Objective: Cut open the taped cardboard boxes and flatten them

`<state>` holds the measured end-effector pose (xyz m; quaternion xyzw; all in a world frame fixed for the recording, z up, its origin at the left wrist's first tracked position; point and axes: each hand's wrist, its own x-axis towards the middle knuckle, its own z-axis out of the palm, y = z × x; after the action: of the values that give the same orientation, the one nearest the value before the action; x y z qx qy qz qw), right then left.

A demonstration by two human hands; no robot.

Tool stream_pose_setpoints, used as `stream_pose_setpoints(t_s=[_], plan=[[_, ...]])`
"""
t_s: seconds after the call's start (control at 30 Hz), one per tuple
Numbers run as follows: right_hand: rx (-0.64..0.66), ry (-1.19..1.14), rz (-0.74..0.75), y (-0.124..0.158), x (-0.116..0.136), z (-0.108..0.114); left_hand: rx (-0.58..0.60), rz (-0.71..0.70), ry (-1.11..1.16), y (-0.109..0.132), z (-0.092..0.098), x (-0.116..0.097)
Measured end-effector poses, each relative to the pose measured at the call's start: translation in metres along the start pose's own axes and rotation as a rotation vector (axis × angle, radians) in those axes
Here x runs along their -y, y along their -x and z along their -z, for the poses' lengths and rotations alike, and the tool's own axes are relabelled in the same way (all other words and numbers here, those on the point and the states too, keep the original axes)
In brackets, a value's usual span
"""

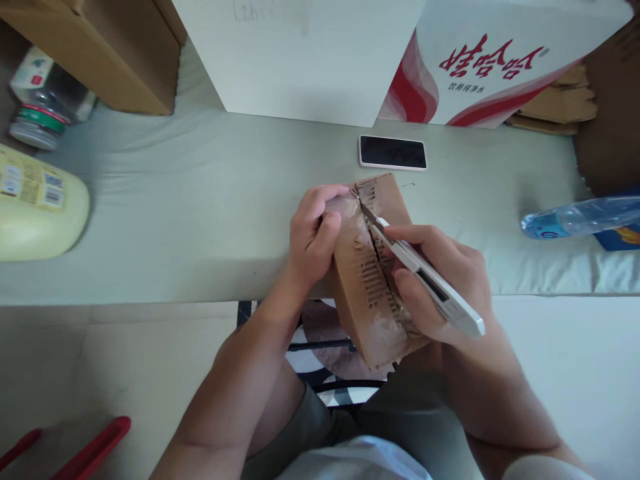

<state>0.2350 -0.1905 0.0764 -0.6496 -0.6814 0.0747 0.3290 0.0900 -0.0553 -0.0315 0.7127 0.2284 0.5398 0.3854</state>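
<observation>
A small brown cardboard box (364, 293) rests on the front edge of the pale green padded surface (200, 200), partly over my lap. My left hand (313, 233) is closed on the box's far left corner, thumb on top. My right hand (440, 280) grips a white utility knife (430, 283). Its blade tip sits in the taped seam running down the middle of the box top, near the far end. The tape along the seam is torn and the corrugated layer shows.
A phone (393, 152) lies face up just beyond the box. A clear water bottle (580, 217) lies at the right. A yellow container (35, 210) and a jar (43, 100) sit at the left. Large cartons (310, 53) stand behind. Red handles (90, 450) lie on the floor.
</observation>
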Motion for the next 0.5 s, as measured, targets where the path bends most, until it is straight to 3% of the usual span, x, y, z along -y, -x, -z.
stream_pose_setpoints(t_s=[0.27,0.5], plan=[[-0.060,-0.067,0.000,0.010,0.000,-0.002,0.036,0.074,-0.045,0.000,0.002,-0.008],[-0.052,-0.038,-0.008,0.009,0.001,0.000,0.032,0.036,-0.027,-0.001,0.003,-0.005]])
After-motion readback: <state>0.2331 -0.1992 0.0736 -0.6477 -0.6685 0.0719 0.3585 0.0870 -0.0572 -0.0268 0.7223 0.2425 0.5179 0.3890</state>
